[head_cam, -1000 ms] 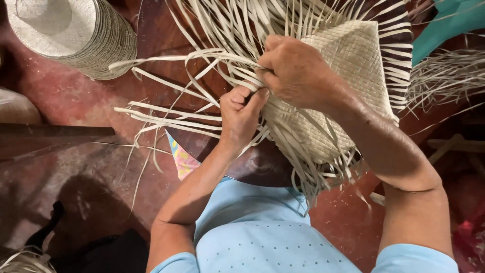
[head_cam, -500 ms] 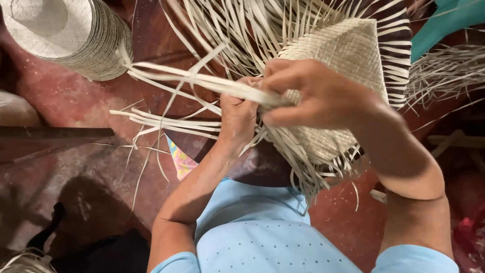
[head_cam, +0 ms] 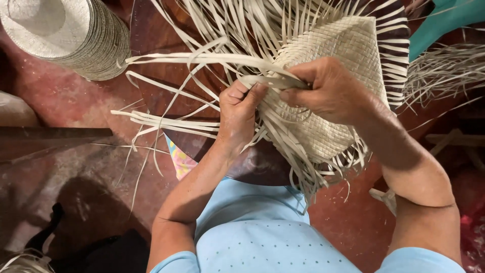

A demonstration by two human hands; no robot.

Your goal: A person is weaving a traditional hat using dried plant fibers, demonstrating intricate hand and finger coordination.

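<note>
Far left, a stack of finished woven hats [head_cam: 76, 40] is sitting on the reddish floor [head_cam: 65, 101], well apart from the work. No open container is showing in this view; the stack is holding only hats nested one on another.

Moving right, loose pale straw strips [head_cam: 166, 119] are fanning out leftward over a dark round table [head_cam: 166, 86]. Just below them a small bright patterned scrap [head_cam: 181, 161] is showing at the table's edge.

At centre, the left hand [head_cam: 237, 114] is pressing against the lower left edge of the woven straw piece [head_cam: 343, 60], fingers curled shut around a gathered bundle of strips. Its grip is narrow and holding those strips down.

To the right, the right hand [head_cam: 328, 91] is lying over the middle of the woven straw piece, thumb and fingers pinching one folded strip [head_cam: 268, 81] that is running out to the left. That grip is closed on the strip.

Judgement: the step in hand appears to be plaiting, with one strip being bent across the held bundle at the weave's edge. The next move would likely call for tucking that strip over and under its neighbours while the left hand is keeping tension.

Far right, more loose strips [head_cam: 444, 71] are lying beside a teal object [head_cam: 444, 20].
</note>
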